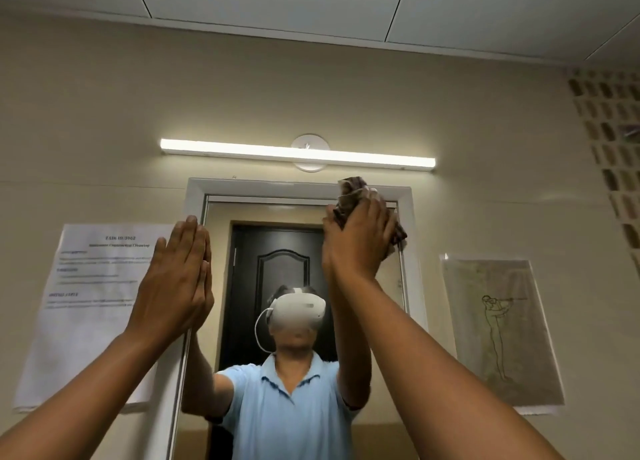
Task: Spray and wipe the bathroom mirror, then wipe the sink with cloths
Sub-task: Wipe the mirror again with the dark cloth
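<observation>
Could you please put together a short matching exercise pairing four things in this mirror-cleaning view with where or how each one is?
Things:
1. cloth
2. left hand
3. printed sheet
4. light bar

Places or states:
A. taped to the wall left of the mirror
B. flat and open against the mirror's left edge
C. lit, mounted above the mirror
D. bunched in the right hand near the mirror's top right corner

Pairs: 1-D, 2-B, 3-A, 4-C
</observation>
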Motion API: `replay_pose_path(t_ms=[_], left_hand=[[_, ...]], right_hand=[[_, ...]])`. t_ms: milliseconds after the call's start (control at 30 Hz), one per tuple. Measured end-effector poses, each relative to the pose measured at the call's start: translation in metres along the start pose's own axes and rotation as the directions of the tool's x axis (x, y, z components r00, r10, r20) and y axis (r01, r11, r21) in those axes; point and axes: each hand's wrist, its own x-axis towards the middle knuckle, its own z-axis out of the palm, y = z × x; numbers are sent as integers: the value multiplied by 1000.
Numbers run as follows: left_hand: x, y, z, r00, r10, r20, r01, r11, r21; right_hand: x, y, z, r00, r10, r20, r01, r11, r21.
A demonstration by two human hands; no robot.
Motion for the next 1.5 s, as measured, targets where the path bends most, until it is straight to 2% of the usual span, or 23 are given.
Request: replay_pose_path(t_ms=[100, 200, 300, 400, 467, 600, 700, 800, 933, 1033, 1200, 1367, 1500], left_hand=[[-1, -1, -5, 1000, 17, -14, -17, 1000, -9], [-1, -4, -5, 999, 38, -7, -38, 999, -3], [-1, -5, -6, 999, 50, -14, -50, 999, -5], [-2, -5, -6, 998, 54, -20, -54, 998, -20], [-2, -4, -5, 998, 55, -22, -55, 998, -22], [-2, -4, -5, 998, 50, -24, -51, 998, -33], [-2, -4, -6, 998, 52, -18, -53, 998, -32], [-3, -2, -8, 999, 36, -17, -37, 999, -35], [-3, 0, -10, 1000, 5, -20, -6, 998, -64], [-4, -3, -12, 1000, 5, -16, -6, 996, -85], [-5, -6, -14, 1000, 16, -6, -16, 993, -121], [-6, -5, -14, 1000, 6, -13, -8, 982, -191], [-8, -5, -14, 999, -16, -37, 6, 963, -271]], right_hand=[[-18, -21, 12, 970, -153, 188, 176, 978, -114], [-37, -34, 21, 823, -420, 382, 501, 854, -140], [-34, -25, 21, 657, -609, 444, 714, 693, -106], [-17, -3, 9, 587, -662, 466, 785, 607, -128], [-4, 15, 0, 617, -630, 471, 768, 614, -185], [12, 54, -14, 778, -479, 406, 611, 725, -317], [13, 73, -13, 867, -355, 349, 468, 820, -328], [6, 74, -9, 927, -266, 264, 339, 895, -290], [-15, 56, -7, 959, -203, 198, 262, 903, -339], [-34, 27, 2, 944, -231, 234, 293, 914, -279], [-56, -33, 33, 847, -409, 340, 494, 842, -218], [-65, -89, 58, 733, -517, 443, 627, 766, -143], [-71, -106, 67, 725, -525, 447, 627, 770, -113]])
